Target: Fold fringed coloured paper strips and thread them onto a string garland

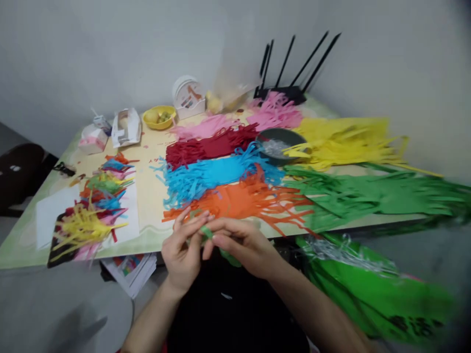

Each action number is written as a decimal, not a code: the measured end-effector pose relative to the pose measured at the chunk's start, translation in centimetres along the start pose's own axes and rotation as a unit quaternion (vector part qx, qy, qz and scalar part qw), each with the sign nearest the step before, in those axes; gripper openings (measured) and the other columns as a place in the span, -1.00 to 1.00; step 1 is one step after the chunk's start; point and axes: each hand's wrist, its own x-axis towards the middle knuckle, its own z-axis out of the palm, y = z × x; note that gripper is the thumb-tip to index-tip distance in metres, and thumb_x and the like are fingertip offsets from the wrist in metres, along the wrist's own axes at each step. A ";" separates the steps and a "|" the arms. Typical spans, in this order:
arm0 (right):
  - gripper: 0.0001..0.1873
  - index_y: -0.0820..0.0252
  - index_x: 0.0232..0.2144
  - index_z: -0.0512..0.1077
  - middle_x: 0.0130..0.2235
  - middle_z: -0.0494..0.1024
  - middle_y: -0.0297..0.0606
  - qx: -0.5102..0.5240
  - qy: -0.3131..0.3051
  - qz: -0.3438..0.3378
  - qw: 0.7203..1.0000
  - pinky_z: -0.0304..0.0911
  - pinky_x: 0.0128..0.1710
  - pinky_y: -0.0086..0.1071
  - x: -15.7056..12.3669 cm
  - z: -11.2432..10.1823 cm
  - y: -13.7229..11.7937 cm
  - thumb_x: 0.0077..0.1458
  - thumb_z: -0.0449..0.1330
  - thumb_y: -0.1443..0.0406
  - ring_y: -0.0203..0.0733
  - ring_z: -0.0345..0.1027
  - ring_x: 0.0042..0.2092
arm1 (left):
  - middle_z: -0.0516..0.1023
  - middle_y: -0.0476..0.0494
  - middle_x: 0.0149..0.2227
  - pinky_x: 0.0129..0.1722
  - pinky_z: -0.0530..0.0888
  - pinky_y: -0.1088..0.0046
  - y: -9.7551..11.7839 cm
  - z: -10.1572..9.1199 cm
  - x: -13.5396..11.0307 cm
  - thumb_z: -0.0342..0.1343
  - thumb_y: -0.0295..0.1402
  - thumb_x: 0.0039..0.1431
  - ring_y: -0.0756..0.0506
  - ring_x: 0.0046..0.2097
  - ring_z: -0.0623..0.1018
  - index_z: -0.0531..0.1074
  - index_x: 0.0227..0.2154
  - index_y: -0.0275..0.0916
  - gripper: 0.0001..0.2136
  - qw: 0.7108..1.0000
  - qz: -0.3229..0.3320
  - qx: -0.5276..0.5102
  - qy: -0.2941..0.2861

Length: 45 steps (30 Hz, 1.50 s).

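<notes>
My left hand [184, 250] and my right hand [241, 245] meet at the near edge of the table [150, 196], fingers pinched together on a green paper strip [206, 233] that curls between them. Just beyond the hands lie fringed paper sheets: orange [239, 198], blue [206, 176], dark red [209, 146], pink [274, 113], yellow [342, 137] and green [368, 193]. A dark bowl [281, 144] sits among them.
A pile of mixed coloured paper pieces [93, 206] lies on white paper at the left. A yellow bowl [159, 116], small boxes [127, 126] and a black router [283, 90] stand at the back by the wall. Green plastic-wrapped paper [368, 289] hangs off the table's right.
</notes>
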 end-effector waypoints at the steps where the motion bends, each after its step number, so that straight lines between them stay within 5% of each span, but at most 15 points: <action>1: -0.84 0.17 -0.25 0.40 -0.40 0.60 -0.29 -0.031 0.013 -0.007 0.999 0.35 -0.27 -0.39 0.2 0.0 -0.1 0.24 0.10 0.21 -0.28 0.47 -0.34 | 0.66 -0.11 -0.13 0.15 0.40 0.04 0.2 0.2 0.1 0.08 -0.45 0.24 -0.18 -0.03 0.62 0.56 -0.15 -0.11 -0.79 0.999 -0.042 -0.012 -0.004; 4: -0.92 0.11 -0.21 0.30 -0.38 0.60 -0.35 -0.133 0.057 -0.025 0.989 0.34 -0.27 -0.41 0.6 0.3 0.0 0.21 0.08 0.33 -0.29 0.47 -0.34 | 0.64 -0.16 -0.09 0.11 0.47 0.09 0.1 0.8 0.4 0.12 -0.38 0.22 -0.23 0.10 0.53 0.58 -0.16 -0.15 -0.81 0.994 -0.105 -0.039 -0.013; 8: -0.90 0.09 -0.25 0.38 -0.26 0.61 -0.26 -0.279 0.049 -0.089 0.955 0.35 -0.24 -0.36 1.3 -1.4 -0.2 0.17 0.11 0.36 -0.21 0.49 -0.25 | 0.66 -0.09 -0.15 0.16 0.41 0.06 -0.6 1.3 0.9 0.14 -0.42 0.20 -0.20 0.03 0.58 0.59 -0.25 -0.13 -0.86 0.993 -0.105 -0.046 0.037; 10: -0.90 0.11 -0.26 0.46 -0.19 0.61 -0.22 -0.363 0.046 -0.118 0.923 0.34 -0.15 -0.33 2.7 -5.2 -1.0 0.15 0.16 0.29 -0.15 0.48 -0.17 | 0.67 -0.01 -0.23 0.17 0.39 0.11 -0.5 1.0 1.1 0.10 -0.45 0.22 -0.13 -0.06 0.62 0.57 -0.25 -0.10 -0.84 0.989 -0.093 -0.056 0.102; 12: -0.80 0.16 -0.26 0.50 -0.21 0.62 -0.22 -0.454 0.125 -0.071 0.879 0.31 -0.15 -0.37 4.8 -11.0 -2.2 0.21 0.09 0.24 -0.18 0.48 -0.19 | 0.64 0.06 -0.34 0.15 0.40 0.15 0.0 0.3 1.1 0.10 -0.43 0.23 -0.06 -0.19 0.62 0.55 -0.25 -0.08 -0.85 0.982 -0.073 -0.096 0.147; 14: -0.68 0.23 -0.16 0.51 -0.13 0.61 -0.15 -0.588 0.253 0.063 0.766 0.28 -0.12 -0.38 7.4 -17.5 -3.0 0.27 -0.01 0.24 -0.16 0.46 -0.13 | 0.57 0.08 -0.45 0.12 0.41 0.17 0.7 -0.3 0.9 0.14 -0.38 0.22 -0.02 -0.33 0.56 0.55 -0.26 -0.06 -0.88 0.980 -0.060 -0.152 0.110; 17: -0.80 0.37 -0.35 0.58 -0.23 0.62 0.03 -0.626 0.238 0.173 0.722 0.26 -0.12 -0.31 10.6 -24.8 -2.5 0.09 0.16 0.37 0.00 0.47 -0.14 | 0.47 0.10 -0.58 0.03 0.43 0.23 1.2 -0.2 0.1 0.15 -0.35 0.21 0.01 -0.47 0.45 0.57 -0.26 -0.03 -0.88 0.976 -0.088 -0.198 -0.019; 22: -0.95 0.31 -0.50 0.56 -0.41 0.62 -0.15 -0.638 0.163 0.256 0.708 0.31 -0.19 -0.29 12.2 -28.7 1.0 -0.05 0.28 0.45 -0.14 0.47 -0.31 | 0.42 0.07 -0.66 -0.05 0.45 0.30 0.8 0.7 -1.1 0.17 -0.36 0.18 -0.02 -0.46 0.46 0.61 -0.28 -0.03 -0.86 0.968 -0.164 -0.178 -0.062; 26: -0.89 0.31 -0.45 0.60 -0.36 0.64 -0.05 -0.652 0.198 0.225 0.696 0.29 -0.16 -0.29 11.8 -29.8 0.9 -0.02 0.24 0.45 -0.03 0.50 -0.24 | 0.42 0.04 -0.67 -0.07 0.47 0.33 0.4 0.4 -1.2 0.19 -0.34 0.16 -0.04 -0.43 0.50 0.63 -0.32 -0.09 -0.89 0.968 -0.189 -0.160 -0.047; 30: -0.68 0.36 -0.09 0.53 -0.09 0.61 0.03 -0.658 0.297 0.123 0.681 0.29 0.00 -0.17 9.7 -27.6 -0.9 0.17 0.10 0.34 0.05 0.47 -0.04 | 0.50 0.01 -0.60 -0.22 0.48 0.47 -0.1 0.2 -1.1 0.17 -0.36 0.18 0.00 -0.45 0.51 0.62 -0.30 -0.17 -0.87 0.965 -0.234 -0.104 -0.055; 32: -0.67 0.31 -0.07 0.52 -0.14 0.63 -0.04 -0.605 0.323 0.029 0.727 0.37 -0.09 -0.24 7.7 -23.6 -1.1 0.19 0.13 0.27 -0.02 0.52 -0.12 | 0.55 0.00 -0.54 -0.30 0.47 0.53 -0.5 0.4 -0.9 0.17 -0.36 0.18 0.01 -0.43 0.53 0.60 -0.26 -0.20 -0.87 0.959 -0.265 -0.086 -0.053; 35: -0.76 0.16 -0.21 0.56 -0.26 0.66 -0.23 -0.475 0.196 -0.051 0.856 0.41 -0.25 -0.35 4.2 -15.5 0.2 0.15 0.21 0.17 -0.13 0.56 -0.28 | 0.58 -0.01 -0.52 -0.34 0.47 0.56 -1.1 1.1 -0.6 0.19 -0.36 0.15 0.01 -0.43 0.56 0.54 -0.29 -0.24 -0.90 0.954 -0.286 -0.086 -0.033; 38: -0.82 0.15 -0.22 0.51 -0.30 0.66 -0.28 -0.361 0.068 -0.043 0.929 0.42 -0.31 -0.44 1.4 -8.7 2.1 0.17 0.21 0.21 -0.22 0.57 -0.33 | 0.60 -0.03 -0.49 -0.31 0.47 0.54 -1.4 1.7 -0.1 0.21 -0.36 0.13 0.00 -0.40 0.58 0.51 -0.35 -0.26 -0.93 0.963 -0.256 -0.074 -0.034; 41: -0.85 0.14 -0.22 0.44 -0.33 0.66 -0.32 -0.295 0.040 -0.026 0.954 0.40 -0.33 -0.49 0.4 -5.3 3.0 0.18 0.21 0.22 -0.26 0.57 -0.33 | 0.60 -0.05 -0.44 -0.27 0.47 0.51 -1.1 1.5 0.2 0.19 -0.36 0.16 -0.01 -0.37 0.58 0.52 -0.35 -0.25 -0.93 0.975 -0.212 -0.041 -0.055; 45: -0.92 0.14 -0.30 0.45 -0.36 0.64 -0.34 -0.281 0.030 -0.040 0.958 0.38 -0.35 -0.54 0.4 -4.1 2.7 0.15 0.25 0.26 -0.29 0.56 -0.34 | 0.59 -0.06 -0.43 -0.28 0.45 0.48 -0.4 0.6 0.4 0.18 -0.38 0.17 -0.02 -0.35 0.56 0.52 -0.38 -0.25 -0.93 0.982 -0.167 0.006 -0.084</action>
